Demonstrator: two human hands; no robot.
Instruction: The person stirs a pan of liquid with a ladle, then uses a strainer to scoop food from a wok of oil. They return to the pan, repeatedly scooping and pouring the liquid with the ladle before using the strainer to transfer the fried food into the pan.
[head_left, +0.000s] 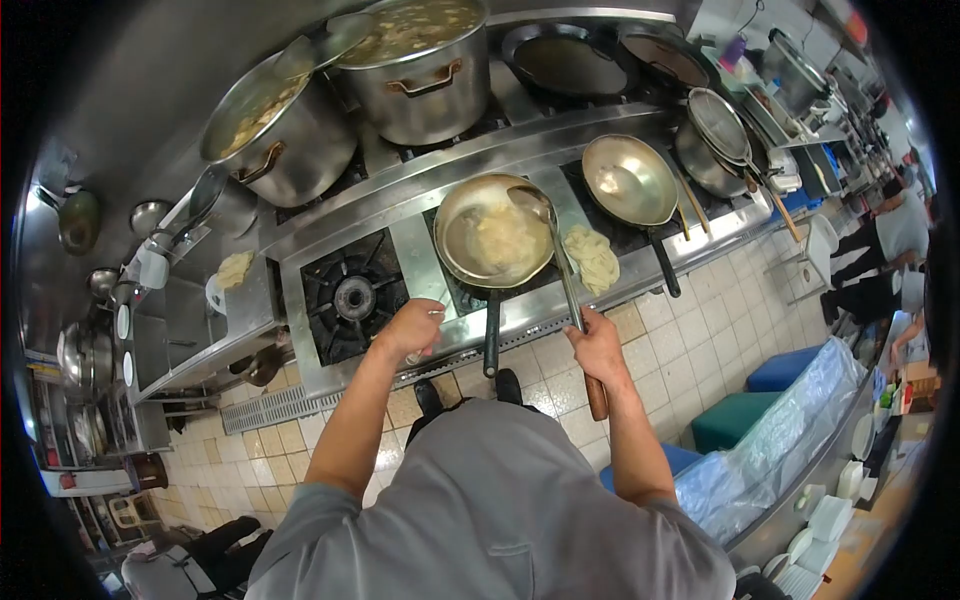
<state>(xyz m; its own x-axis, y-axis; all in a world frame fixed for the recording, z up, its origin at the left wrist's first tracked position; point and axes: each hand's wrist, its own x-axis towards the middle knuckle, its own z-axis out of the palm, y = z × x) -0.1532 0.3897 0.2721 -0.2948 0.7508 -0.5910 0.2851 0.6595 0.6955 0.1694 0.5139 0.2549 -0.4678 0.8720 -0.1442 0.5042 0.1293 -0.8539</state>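
Right hand (597,350), arm stretched forward, is clenched on the long steel ladle with wooden handle (566,275), its bowl at eleven o'clock inside the round steel wok (460,225). Left hand (415,328) curls against the steel stove (400,255) front; grip unclear.

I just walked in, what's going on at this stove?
A person stands at a kitchen stove. The right hand grips the long ladle by its handle, its bowl over the pan of pale food on a burner. The left hand is at the stove's front edge; what it touches is unclear. The second pan beside it looks empty.
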